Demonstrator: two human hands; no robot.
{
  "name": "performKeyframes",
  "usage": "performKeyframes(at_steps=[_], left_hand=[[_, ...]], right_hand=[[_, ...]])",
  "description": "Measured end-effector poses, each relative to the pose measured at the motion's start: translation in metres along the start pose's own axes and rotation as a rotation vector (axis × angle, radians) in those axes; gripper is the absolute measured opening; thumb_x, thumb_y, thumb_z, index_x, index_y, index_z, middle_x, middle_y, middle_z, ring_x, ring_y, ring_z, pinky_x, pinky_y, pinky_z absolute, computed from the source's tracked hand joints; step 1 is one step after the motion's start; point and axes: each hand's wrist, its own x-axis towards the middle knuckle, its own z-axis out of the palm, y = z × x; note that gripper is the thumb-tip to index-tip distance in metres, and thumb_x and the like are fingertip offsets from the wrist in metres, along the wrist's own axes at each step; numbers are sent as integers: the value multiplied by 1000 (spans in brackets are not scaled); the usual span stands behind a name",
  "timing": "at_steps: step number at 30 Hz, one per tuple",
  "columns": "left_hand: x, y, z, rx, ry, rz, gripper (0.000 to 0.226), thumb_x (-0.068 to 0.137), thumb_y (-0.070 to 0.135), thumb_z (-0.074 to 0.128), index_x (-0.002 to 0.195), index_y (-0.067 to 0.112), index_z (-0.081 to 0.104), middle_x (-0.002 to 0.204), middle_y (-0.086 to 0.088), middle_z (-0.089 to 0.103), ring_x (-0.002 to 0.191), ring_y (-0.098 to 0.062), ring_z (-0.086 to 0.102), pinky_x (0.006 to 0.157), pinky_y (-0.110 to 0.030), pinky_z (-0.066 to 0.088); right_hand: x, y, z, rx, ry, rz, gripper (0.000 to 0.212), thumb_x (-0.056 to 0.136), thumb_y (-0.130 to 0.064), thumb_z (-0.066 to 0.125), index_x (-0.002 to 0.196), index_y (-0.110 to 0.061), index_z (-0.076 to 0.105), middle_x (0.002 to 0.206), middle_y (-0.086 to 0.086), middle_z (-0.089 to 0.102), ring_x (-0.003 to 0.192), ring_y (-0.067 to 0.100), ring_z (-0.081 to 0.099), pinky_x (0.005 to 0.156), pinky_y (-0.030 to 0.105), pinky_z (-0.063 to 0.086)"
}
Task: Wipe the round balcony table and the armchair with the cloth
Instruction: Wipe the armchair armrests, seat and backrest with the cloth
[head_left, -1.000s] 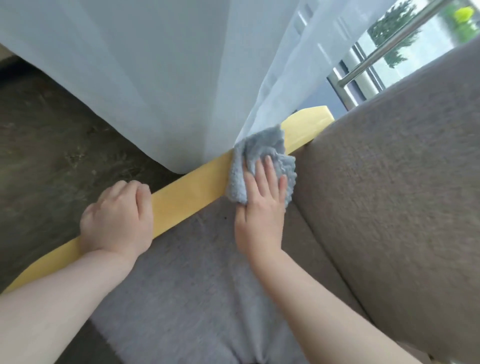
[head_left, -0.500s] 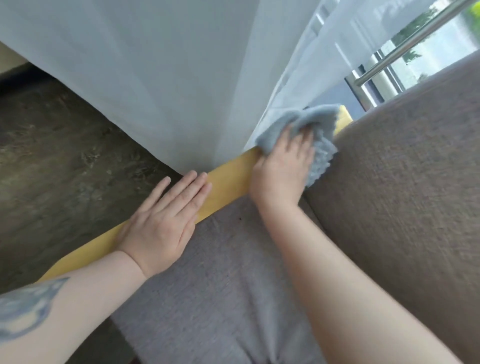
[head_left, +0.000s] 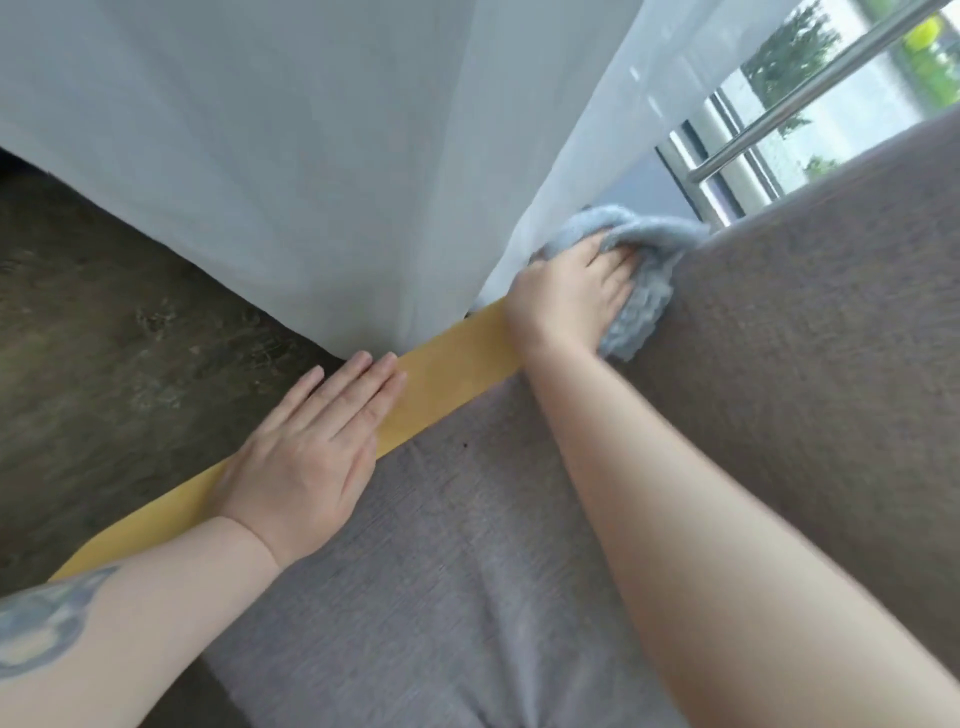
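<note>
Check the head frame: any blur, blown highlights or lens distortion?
Head view: the window at top right is overexposed; the forearms at the bottom edge look soft; the wide angle splays the armchair and curtain outward; the right hand and cloth are slightly smeared; the left hand is sharp.

You look down at a dark, mottled floor (head_left: 119, 343) under a sheer white curtain (head_left: 311, 156). At upper right a metal rail (head_left: 810, 98) crosses a daylit window (head_left: 852, 124), with what seem to be trees beyond.
</note>
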Motion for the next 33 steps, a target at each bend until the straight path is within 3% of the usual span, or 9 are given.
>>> performKeyframes(at_steps=[7, 13, 17, 19, 22, 25, 29, 30, 33], left_hand=[[2, -3, 2, 0, 38, 7, 48, 100, 25, 28, 146, 14, 36, 154, 1, 32, 142, -17, 31, 112, -45, 32], [4, -1, 2, 0, 88, -5, 47, 98, 23, 31, 144, 15, 41, 151, 2, 37, 138, -20, 37, 111, -45, 32], [3, -2, 2, 13, 97, -30, 47, 98, 23, 32, 143, 17, 44, 150, 3, 39, 137, -21, 40, 110, -48, 33], [3, -1, 3, 11, 99, -46, 46, 98, 23, 33, 142, 18, 46, 150, 3, 40, 137, -21, 40, 110, -47, 33], [2, -1, 1, -51, 130, -109, 45, 95, 21, 37, 138, 13, 50, 144, -2, 48, 134, -22, 44, 111, -41, 33], [-29, -12, -7, -23, 115, -324, 49, 99, 31, 29, 141, 12, 45, 147, -2, 45, 139, -19, 36, 117, -37, 20], [-101, -17, -12, 39, 60, -573, 56, 101, 41, 18, 152, 19, 23, 158, 5, 18, 147, -12, 13, 120, -37, 5], [-111, -14, -12, 41, 72, -641, 56, 101, 42, 18, 152, 20, 20, 159, 6, 15, 147, -11, 10, 120, -38, 4], [-122, -9, -9, 70, 119, -753, 58, 98, 40, 21, 152, 20, 21, 160, 3, 16, 147, -14, 12, 119, -42, 7]], right_hand=[[48, 4, -13, 10, 75, 1, 62, 93, -9, 30, 150, 2, 6, 158, 23, -2, 147, 31, -6, 117, 37, -7], [-57, 39, 16, 35, 83, -483, 65, 83, -11, 43, 145, 4, 27, 154, 25, 19, 145, 35, 9, 117, 40, -1], [-12, 49, 3, 96, 121, -310, 62, 89, -10, 37, 148, -1, 23, 158, 16, 14, 147, 27, 5, 119, 39, -2], [-62, 49, 14, 174, 150, -307, 63, 83, -10, 34, 145, 1, 29, 155, 20, 21, 146, 30, 9, 119, 39, 1], [-159, 39, 38, 172, 20, -679, 60, 82, -13, 39, 140, 3, 39, 151, 21, 32, 144, 33, 19, 120, 41, 9], [-145, 35, 34, 36, -75, -1047, 61, 81, -10, 53, 140, -4, 43, 152, 13, 34, 144, 25, 24, 119, 38, 14], [-134, 60, 28, 82, 63, -671, 59, 78, -11, 49, 137, -3, 46, 150, 14, 36, 143, 27, 23, 117, 42, 12], [-160, 57, 34, 77, 51, -704, 58, 79, -15, 44, 135, -3, 47, 150, 15, 36, 143, 29, 22, 117, 44, 12], [-220, 35, 47, 16, -227, -1264, 55, 82, -21, 42, 135, -9, 51, 152, 9, 35, 144, 23, 22, 119, 42, 13]])
